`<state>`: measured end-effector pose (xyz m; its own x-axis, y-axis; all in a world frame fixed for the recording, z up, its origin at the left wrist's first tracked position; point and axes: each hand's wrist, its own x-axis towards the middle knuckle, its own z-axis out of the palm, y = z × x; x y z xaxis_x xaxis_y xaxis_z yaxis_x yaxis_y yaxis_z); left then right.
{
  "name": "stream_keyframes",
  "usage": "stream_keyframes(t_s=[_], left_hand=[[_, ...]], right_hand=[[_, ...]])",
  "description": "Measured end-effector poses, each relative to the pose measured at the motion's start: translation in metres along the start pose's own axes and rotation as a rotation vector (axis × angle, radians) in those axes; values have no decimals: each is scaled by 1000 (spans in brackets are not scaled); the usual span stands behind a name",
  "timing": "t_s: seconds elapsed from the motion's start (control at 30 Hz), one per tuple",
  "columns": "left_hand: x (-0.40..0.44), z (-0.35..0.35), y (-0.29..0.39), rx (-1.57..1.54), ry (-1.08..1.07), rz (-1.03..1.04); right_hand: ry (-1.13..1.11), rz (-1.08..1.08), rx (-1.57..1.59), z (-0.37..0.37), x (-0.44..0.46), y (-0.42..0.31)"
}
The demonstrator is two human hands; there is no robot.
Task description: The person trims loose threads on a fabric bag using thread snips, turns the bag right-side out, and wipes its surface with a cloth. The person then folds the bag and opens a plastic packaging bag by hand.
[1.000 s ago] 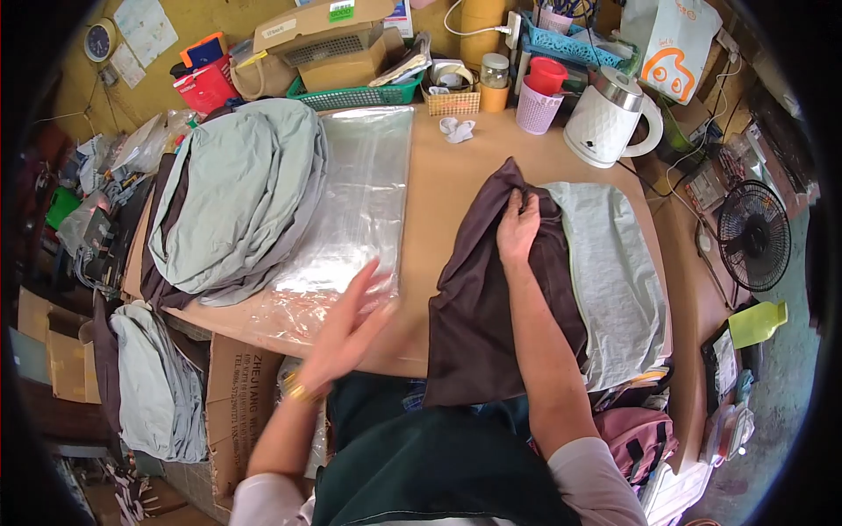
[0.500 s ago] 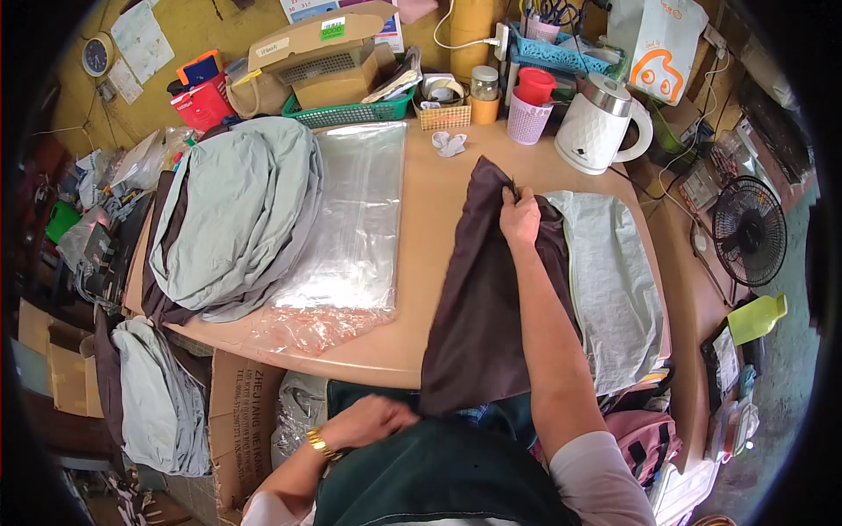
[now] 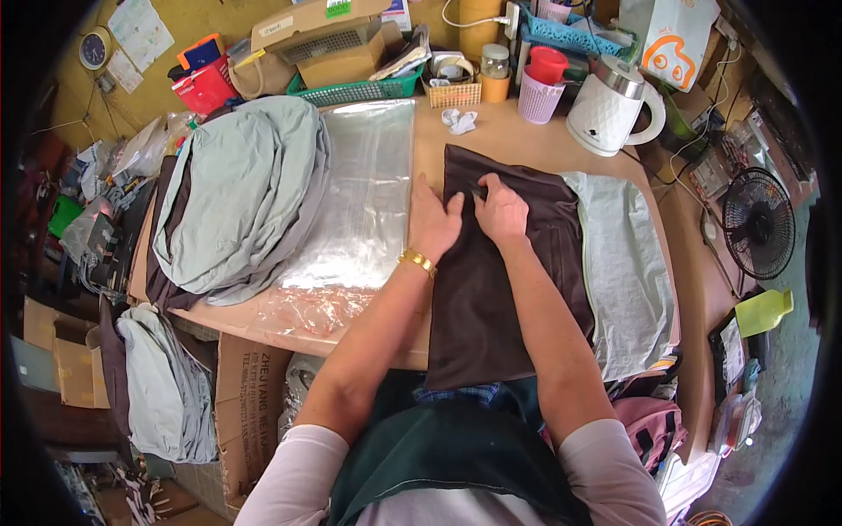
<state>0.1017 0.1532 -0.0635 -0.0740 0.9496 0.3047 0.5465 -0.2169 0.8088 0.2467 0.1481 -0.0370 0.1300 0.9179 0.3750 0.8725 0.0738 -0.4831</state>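
A dark brown cloth piece (image 3: pixel 491 289), apparently trousers or a sewn panel, lies across the right half of the table, its near end hanging over the front edge. My left hand (image 3: pixel 436 219) rests at its left edge, fingers stretched and thumb apart. Over its upper part, my right hand (image 3: pixel 503 210) is closed around a small dark pointed tool (image 3: pixel 479 194), mostly hidden by the fingers. Pale grey-white cloth (image 3: pixel 621 276) lies against the brown cloth's right side. Left of my left hand is a stack of clear plastic bags (image 3: pixel 360 193).
A heap of pale grey garments (image 3: pixel 241 197) covers the table's left side. Along the back stand a green basket (image 3: pixel 360 92), a pink cup (image 3: pixel 540 98) and a white kettle (image 3: pixel 605 110). A crumpled white scrap (image 3: pixel 459 121) lies nearby. A black fan (image 3: pixel 759 223) stands right.
My left hand has come up from near my lap to the brown cloth's left edge. The cloth, previously raised and folded by my right hand, now lies spread flatter on the table.
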Motion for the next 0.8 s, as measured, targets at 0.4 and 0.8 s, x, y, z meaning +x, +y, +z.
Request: stream_keyframes(t_s=[0.4, 0.8], left_hand=[[-137, -157, 25, -251, -610, -236], [-141, -157, 16, -599, -516, -415]], right_hand=[[-101, 83, 35, -6, 7, -3], [-421, -352, 106, -110, -96, -90]])
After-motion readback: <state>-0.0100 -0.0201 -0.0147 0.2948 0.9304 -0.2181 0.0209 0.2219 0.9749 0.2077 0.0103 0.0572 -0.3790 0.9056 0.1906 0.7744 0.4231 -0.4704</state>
